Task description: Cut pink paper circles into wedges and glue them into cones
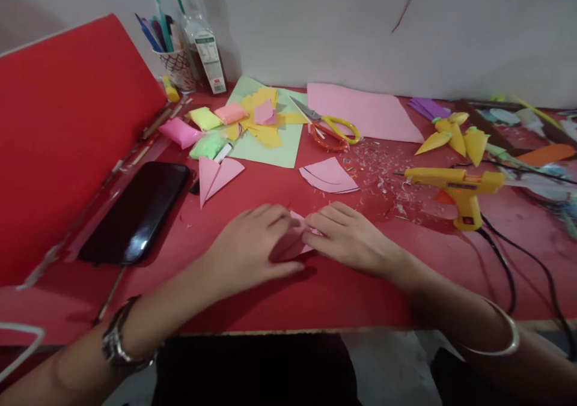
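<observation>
A small piece of pink paper (pixel 294 242) lies low over the red tabletop between my two hands, partly hidden by the fingers. My left hand (pixel 252 244) curls over its left side, with the thumb stretched along the near edge. From the right, my right hand (pixel 351 235) grips the paper between thumb and bent fingers. Just beyond sits a curved pink paper cut-out (pixel 330 176) marked with dark lines. A folded pink paper piece (pixel 219 176) rests farther left.
A yellow glue gun (pixel 455 184) with a black cord lies right, near paper scraps and yellow paper cones (pixel 464 139). Scissors (pixel 331 127) lie behind on coloured sheets. A phone (pixel 137 211) is at left; a glass bottle (pixel 207 57) and pen cup (pixel 177 69) stand behind.
</observation>
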`<action>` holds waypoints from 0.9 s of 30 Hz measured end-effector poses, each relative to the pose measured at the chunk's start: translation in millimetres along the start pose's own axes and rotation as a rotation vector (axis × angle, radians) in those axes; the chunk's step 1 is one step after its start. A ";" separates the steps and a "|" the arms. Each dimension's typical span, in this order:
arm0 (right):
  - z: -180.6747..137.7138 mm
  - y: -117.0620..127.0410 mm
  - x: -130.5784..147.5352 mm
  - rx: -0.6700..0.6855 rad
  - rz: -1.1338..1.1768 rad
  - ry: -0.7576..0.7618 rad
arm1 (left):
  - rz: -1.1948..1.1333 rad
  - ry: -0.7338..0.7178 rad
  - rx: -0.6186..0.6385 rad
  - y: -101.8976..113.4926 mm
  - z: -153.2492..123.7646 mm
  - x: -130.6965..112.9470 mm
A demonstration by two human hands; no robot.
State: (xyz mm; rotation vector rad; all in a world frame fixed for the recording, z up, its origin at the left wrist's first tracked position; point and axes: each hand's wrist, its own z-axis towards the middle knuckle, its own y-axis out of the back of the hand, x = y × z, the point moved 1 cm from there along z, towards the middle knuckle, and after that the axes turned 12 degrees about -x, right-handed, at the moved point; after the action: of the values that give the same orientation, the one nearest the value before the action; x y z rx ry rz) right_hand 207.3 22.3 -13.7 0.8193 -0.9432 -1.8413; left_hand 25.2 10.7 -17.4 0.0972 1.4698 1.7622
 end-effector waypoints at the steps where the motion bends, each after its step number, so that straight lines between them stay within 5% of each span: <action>1: 0.1 -1.2 -0.1 0.012 0.073 -0.030 | 0.064 -0.026 0.031 -1.5 -3.1 -3.3; 7: -2.3 -8.4 -6.5 0.112 0.501 -0.277 | 0.214 -0.075 0.086 -5.6 -17.3 -5.3; 19: -0.3 -18.8 -5.8 0.005 0.576 -0.574 | 0.268 0.120 -0.147 -7.3 -34.0 -5.2; 27: 1.8 -22.6 -3.1 -0.009 0.496 -0.652 | 0.336 0.215 -0.128 -7.8 -33.2 -6.6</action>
State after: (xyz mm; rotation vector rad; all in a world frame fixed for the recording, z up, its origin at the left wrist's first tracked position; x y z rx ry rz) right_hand 197.8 32.9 -31.7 -0.0640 -1.3883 -1.6704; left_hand 16.1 -19.6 -31.7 0.0946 1.5551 2.1911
